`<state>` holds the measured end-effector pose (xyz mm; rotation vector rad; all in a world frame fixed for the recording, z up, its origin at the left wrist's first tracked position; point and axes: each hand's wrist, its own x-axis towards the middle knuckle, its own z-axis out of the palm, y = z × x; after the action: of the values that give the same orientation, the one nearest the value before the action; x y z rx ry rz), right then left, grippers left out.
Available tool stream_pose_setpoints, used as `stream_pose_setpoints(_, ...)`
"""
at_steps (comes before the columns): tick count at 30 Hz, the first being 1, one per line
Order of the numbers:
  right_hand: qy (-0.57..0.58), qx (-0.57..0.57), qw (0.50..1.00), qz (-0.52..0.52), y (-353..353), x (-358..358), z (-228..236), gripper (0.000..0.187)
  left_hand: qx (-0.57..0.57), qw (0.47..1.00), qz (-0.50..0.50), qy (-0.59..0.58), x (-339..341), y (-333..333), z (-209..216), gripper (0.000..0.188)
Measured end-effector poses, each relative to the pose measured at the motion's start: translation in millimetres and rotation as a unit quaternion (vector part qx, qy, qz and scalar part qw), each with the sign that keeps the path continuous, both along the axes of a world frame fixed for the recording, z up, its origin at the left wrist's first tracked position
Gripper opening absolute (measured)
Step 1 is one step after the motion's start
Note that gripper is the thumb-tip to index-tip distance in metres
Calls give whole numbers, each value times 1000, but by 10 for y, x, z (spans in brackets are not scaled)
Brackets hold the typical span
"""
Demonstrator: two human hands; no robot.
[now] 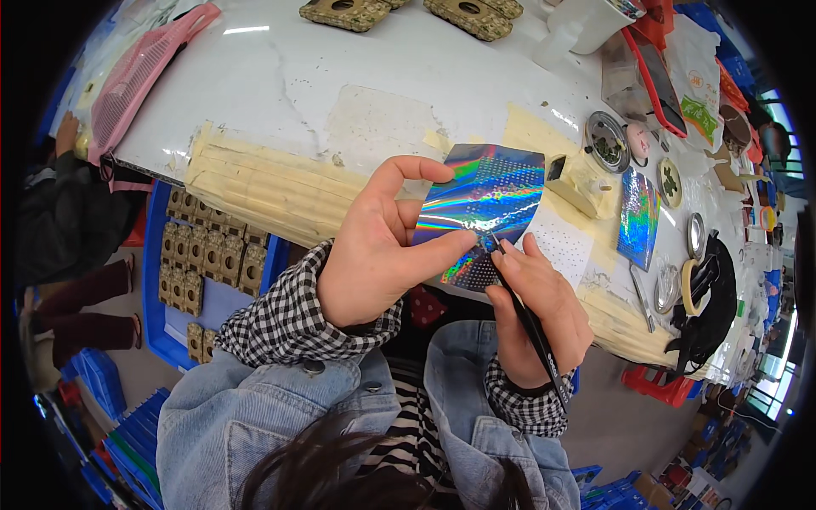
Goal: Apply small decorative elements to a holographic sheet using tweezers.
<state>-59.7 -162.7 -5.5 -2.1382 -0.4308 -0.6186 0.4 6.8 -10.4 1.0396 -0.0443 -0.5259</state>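
Note:
A shiny holographic sheet (489,183) dotted with rows of tiny studs is pinched between the thumb and fingers of my left hand (365,246). It is raised above the table's near edge and slightly bent. Slim black tweezers (529,323) are gripped in my right hand (548,306), their tip touching or very close to the sheet's surface beside my left thumb. Whether the tip holds a stud is too small to tell. Beyond my right hand lies a white dotted sheet (565,251). Another holographic sheet (637,217) rests farther right.
Right of my hands are a round tin (608,140), metal tweezers (642,297), a tape roll (688,285) and a black bag (718,293). Camouflage-patterned cases (472,17) lie at the far edge; more fill a blue crate (153,314) below left. A pink basket (140,81) stands near another person (64,212).

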Motion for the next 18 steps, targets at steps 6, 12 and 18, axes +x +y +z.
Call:
stream_pose_setpoints(6,2,-9,1000,-6,18,-4,1,21,-1,1000,-3,8,4,4,20,49)
stream_pose_setpoints(12,-13,-26,1000,-5,27,-6,-15,35,3,1000,-6,15,8,9,29,49)
stream_pose_setpoints(18,-14,-25,1000,-10,46,2,-12,24,-1,1000,3,21,-2,1,12,50)
